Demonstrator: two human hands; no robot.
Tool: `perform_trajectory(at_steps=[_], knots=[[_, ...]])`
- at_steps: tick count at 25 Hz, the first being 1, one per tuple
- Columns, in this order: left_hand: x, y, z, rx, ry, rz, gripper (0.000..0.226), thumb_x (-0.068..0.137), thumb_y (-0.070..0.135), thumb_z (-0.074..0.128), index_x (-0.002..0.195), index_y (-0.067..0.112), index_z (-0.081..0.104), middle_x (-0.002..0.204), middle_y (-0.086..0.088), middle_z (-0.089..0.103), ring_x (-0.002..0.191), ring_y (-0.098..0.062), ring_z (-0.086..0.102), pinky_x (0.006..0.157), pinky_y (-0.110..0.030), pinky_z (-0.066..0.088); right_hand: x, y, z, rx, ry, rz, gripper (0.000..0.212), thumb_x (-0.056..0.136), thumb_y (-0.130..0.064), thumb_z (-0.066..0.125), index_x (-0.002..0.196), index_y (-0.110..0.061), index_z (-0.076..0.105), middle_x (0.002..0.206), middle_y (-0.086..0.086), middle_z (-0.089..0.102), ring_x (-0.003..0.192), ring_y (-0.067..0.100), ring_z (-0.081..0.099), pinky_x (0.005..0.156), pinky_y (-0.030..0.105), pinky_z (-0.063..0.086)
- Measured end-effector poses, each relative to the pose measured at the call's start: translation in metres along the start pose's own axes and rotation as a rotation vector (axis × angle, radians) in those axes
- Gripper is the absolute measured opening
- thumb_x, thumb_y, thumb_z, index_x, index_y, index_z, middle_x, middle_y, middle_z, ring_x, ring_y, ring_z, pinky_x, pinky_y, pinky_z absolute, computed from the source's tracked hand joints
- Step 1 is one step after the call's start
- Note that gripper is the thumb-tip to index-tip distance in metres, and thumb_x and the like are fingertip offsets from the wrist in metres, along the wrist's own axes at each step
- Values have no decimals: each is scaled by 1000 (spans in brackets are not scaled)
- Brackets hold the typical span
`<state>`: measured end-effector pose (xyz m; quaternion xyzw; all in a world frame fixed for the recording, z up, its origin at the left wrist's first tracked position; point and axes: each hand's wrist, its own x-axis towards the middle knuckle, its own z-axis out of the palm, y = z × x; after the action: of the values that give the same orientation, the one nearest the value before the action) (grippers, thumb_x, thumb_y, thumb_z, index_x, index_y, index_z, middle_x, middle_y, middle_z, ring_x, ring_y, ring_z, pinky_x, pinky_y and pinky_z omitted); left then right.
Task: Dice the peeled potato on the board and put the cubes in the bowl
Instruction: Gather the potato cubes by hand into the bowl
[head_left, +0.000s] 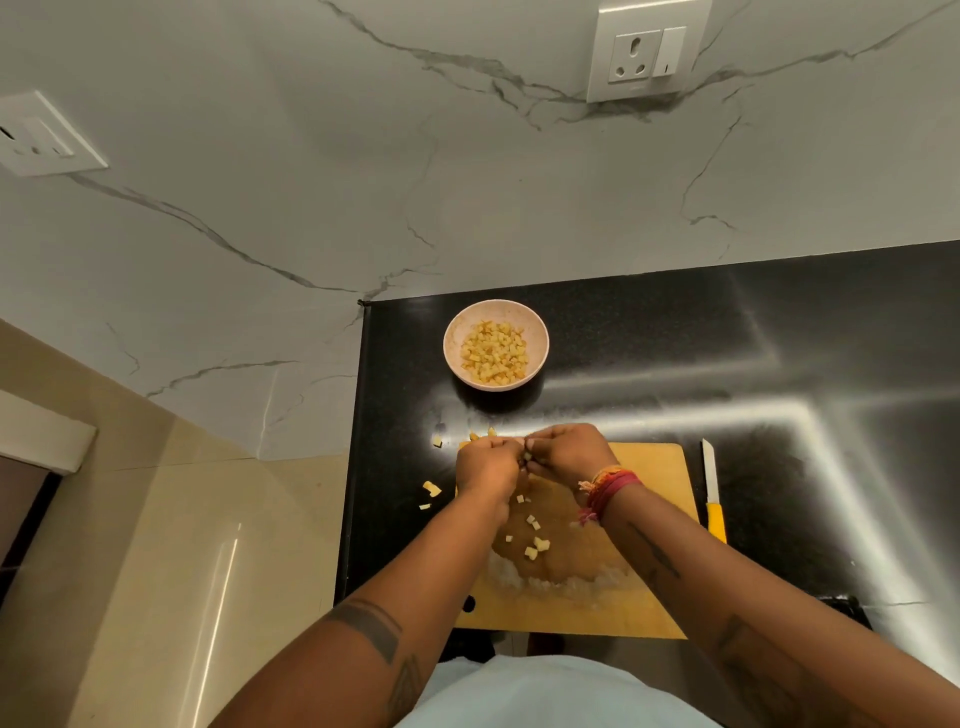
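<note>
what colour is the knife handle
Yellow, on the knife beside the board; head view.

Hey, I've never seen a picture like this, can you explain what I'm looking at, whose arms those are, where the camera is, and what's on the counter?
There is no machine here. The one picture comes from a wide-angle camera worn on a person's head, looking forward and down, so the two arms reaching in from the bottom are that person's own.

A black counter holds a wooden board. The left hand and right hand meet over the board's far edge, fingers curled around small potato cubes. More cubes lie loose on the board and on the counter to its left. Beyond the board stands a bowl already holding many cubes. A knife with a yellow handle lies on the counter right of the board, unheld.
</note>
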<state>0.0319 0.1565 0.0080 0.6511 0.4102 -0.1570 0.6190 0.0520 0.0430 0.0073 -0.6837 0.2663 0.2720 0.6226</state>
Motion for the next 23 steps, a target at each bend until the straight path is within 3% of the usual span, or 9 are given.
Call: perform_trajectory(at_steps=[5,8,11,15,17,19,21,23], knots=[[26,80,2,-54,6,78,3,92,17,70,89,17,72,91,-7,76,80,-19,76,78,-38,64,38,-73,7,46,2,-127,10,87,2,73,84,-7,79,90,15,77,93,28,75,91,43,60],[53,129,7,-88,52,95,17,89,16,72,103,13,62,100,-11,70,83,-22,74,76,-37,64,76,-118,16,-150,84,-208,14,82,-9,79,96,-10,80,98,10,78,96,23,74,92,41,60],[73,161,13,87,52,109,38,90,18,66,127,7,61,112,-12,67,95,-28,68,75,-38,59,103,-146,22,-334,131,-221,29,88,-16,70,115,-8,75,106,10,74,99,27,72,91,43,60],[91,170,11,337,64,202,32,101,20,57,131,14,65,117,-8,66,92,-21,63,66,-31,50,122,-148,21,-346,150,-203,34,91,-17,61,123,-8,70,116,13,71,106,32,69,91,47,59],[99,166,9,441,47,279,30,98,13,62,126,21,70,123,-4,66,99,-19,63,76,-31,56,128,-145,23,-353,186,-169,30,89,-15,69,118,-12,74,110,8,73,98,26,71,88,42,61],[102,158,7,509,39,335,24,94,10,68,109,27,76,121,-2,69,106,-21,66,91,-39,59,129,-141,24,-410,185,-197,24,87,-10,75,109,-19,79,108,5,74,99,23,70,91,41,60],[98,147,5,516,30,370,25,91,10,70,83,34,73,112,-1,71,105,-21,68,92,-42,59,125,-131,23,-409,176,-211,19,85,-5,77,92,-23,81,104,5,75,102,25,70,94,44,59],[89,130,4,483,-14,363,26,90,13,72,75,34,69,105,1,71,99,-21,69,89,-42,60,111,-116,19,-333,146,-181,26,85,-3,76,74,-26,78,94,5,76,97,25,73,91,45,60]])
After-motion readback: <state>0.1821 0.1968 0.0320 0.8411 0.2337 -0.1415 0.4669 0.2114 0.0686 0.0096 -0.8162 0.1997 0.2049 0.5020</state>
